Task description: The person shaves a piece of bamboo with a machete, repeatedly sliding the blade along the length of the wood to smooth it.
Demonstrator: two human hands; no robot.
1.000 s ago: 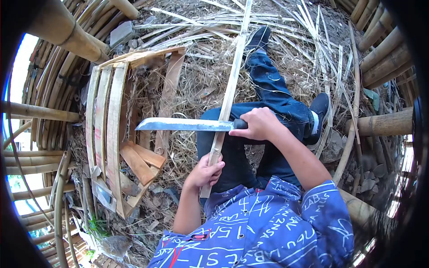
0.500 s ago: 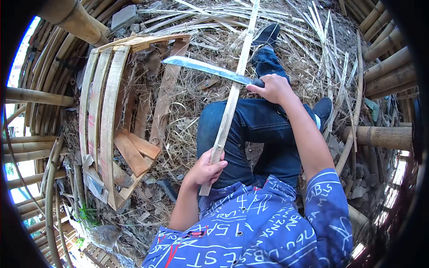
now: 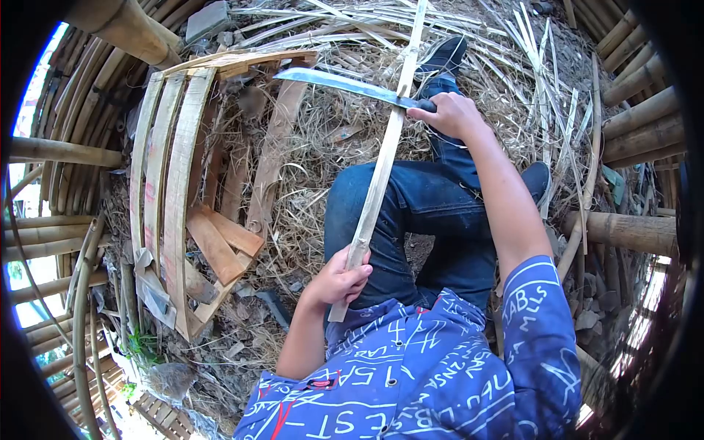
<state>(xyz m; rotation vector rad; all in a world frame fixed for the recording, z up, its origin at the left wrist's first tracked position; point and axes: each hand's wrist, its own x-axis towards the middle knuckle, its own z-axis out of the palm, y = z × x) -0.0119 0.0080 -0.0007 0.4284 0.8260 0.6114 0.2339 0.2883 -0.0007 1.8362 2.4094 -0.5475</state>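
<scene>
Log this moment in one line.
left hand: grips wooden strip | right hand: holds knife | knife: crosses wooden strip beyond knee | crate: person's left

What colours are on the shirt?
The shirt is blue with white writing and a little red; head view.

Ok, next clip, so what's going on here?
A person has both hands busy. The left hand grips a long pale strip near its close end, and the right hand holds a long-bladed knife by its dark handle. The blade crosses the strip beyond the bent knee; how far it bites in can't be told. A slatted wooden crate is at the left, with loose strips farther out.
</scene>
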